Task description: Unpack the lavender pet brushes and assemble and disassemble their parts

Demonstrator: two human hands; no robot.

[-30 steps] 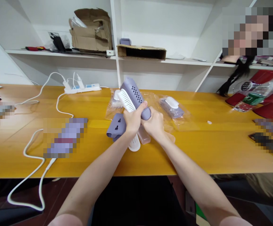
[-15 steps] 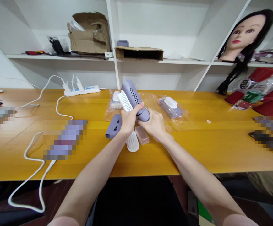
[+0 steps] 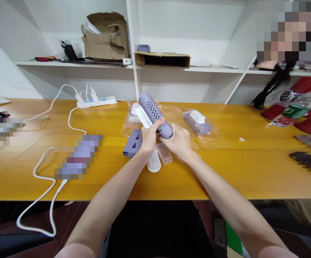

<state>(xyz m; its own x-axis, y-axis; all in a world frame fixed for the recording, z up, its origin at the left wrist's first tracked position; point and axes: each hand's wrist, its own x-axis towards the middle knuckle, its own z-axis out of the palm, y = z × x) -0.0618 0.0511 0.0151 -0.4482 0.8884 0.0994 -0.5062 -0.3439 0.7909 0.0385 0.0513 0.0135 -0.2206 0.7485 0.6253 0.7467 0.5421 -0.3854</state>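
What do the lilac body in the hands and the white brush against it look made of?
The lilac body looks like moulded plastic: matte, evenly coloured, with cleanly formed round holes. The white brush also looks like plastic, with fine, stiff-looking synthetic bristles, though the exact material can't be told from this view.
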